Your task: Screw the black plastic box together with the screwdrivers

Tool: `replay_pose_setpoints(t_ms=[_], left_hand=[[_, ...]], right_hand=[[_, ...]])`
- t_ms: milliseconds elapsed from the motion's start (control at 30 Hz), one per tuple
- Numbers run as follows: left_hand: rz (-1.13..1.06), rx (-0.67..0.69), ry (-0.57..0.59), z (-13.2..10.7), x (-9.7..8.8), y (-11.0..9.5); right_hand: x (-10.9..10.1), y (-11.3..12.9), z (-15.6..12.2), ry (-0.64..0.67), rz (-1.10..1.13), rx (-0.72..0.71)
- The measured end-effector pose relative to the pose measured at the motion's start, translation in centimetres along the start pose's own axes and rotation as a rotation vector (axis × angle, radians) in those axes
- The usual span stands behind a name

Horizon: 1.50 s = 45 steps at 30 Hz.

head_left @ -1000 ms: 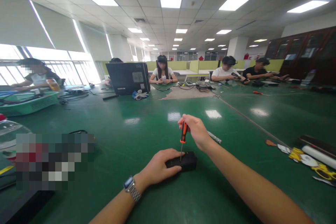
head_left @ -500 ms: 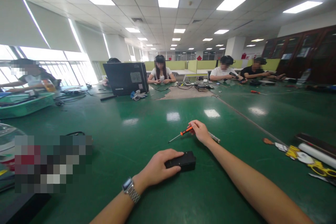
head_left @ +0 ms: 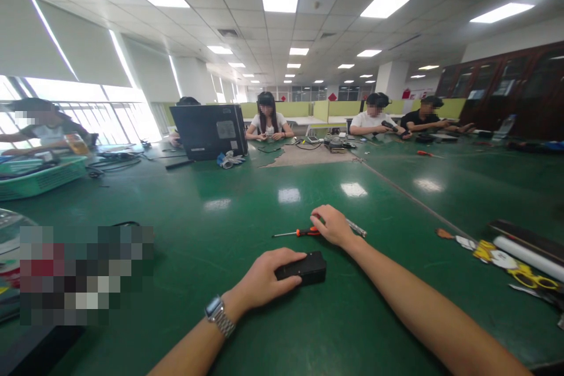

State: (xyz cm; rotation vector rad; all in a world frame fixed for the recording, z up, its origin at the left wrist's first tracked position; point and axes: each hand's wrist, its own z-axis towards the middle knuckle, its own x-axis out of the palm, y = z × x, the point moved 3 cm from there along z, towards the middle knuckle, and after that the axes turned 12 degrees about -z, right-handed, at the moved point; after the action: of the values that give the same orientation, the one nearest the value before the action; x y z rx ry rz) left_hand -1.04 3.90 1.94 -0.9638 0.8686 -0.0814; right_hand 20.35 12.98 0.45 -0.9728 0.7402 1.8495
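My left hand (head_left: 268,273), with a metal-banded watch (head_left: 215,310) on its wrist, is closed around a small black rectangular box (head_left: 312,268) on the green table. Thumb and fingers press on its two long sides. Beyond the box lies a screwdriver (head_left: 304,232) with an orange and black handle, flat on the tabletop, its thin shaft pointing left. My right hand (head_left: 332,225) hovers over the handle end, thumb and fingers apart with no grip on it. Behind that hand a small silvery strip (head_left: 356,228) shows, partly hidden.
Yellow-handled scissors (head_left: 531,279) and a white roll (head_left: 526,261) lie at the right. At far left stands a green basket (head_left: 44,179). A black computer case (head_left: 209,132) and gloves (head_left: 230,159) are farther back, with several people seated around the table.
The screwdriver, held tilted in my right hand before, now lies flat on the table, let go by the loosened fingers. My left hand keeps its hold on the black box.
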Motion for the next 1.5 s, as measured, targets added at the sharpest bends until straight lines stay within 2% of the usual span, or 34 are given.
replay_pose_setpoints(t_ms=[133, 233, 333, 500, 733, 867, 1000, 1100, 1300, 1367, 1500], left_hand=[[0.025, -0.030, -0.014, 0.0, 0.0, 0.1], [0.051, -0.073, -0.039, -0.1, -0.1, 0.2], [0.060, -0.092, -0.042, -0.1, -0.1, 0.4], [0.066, -0.086, -0.029, -0.1, 0.0, 0.4], [0.061, -0.082, -0.025, 0.0, 0.0, 0.3], [0.053, -0.078, -0.051, 0.1, 0.1, 0.1], [0.073, -0.100, -0.106, 0.1, 0.1, 0.1], [0.080, -0.114, -0.140, 0.1, 0.1, 0.2], [0.100, -0.132, -0.173, 0.2, -0.1, 0.5], [0.105, -0.135, -0.179, 0.2, -0.1, 0.6], [0.104, -0.124, -0.177, 0.2, -0.1, 0.6]], right_hand=[[-1.4, -2.3, 0.3, 0.002, -0.294, 0.211], [-1.1, -4.9, 0.0, 0.175, -0.341, 0.390], [-0.3, -6.6, -0.5, 0.328, -0.269, 0.409], [-0.2, -7.3, -0.6, 0.337, -0.198, 0.364], [-1.8, -6.3, 0.3, 0.214, -0.031, 0.275], [-2.7, -4.6, 1.1, 0.220, 0.107, 0.184], [-4.3, -2.2, 1.5, 0.377, 0.406, 0.151], [-6.0, -0.3, 1.3, 0.545, 0.562, 0.052], [-7.8, 0.9, 0.1, 0.898, 0.484, -0.019], [-7.9, 0.9, -0.1, 0.937, 0.447, -0.041], [-8.1, 0.9, 0.0, 0.884, 0.355, -0.099]])
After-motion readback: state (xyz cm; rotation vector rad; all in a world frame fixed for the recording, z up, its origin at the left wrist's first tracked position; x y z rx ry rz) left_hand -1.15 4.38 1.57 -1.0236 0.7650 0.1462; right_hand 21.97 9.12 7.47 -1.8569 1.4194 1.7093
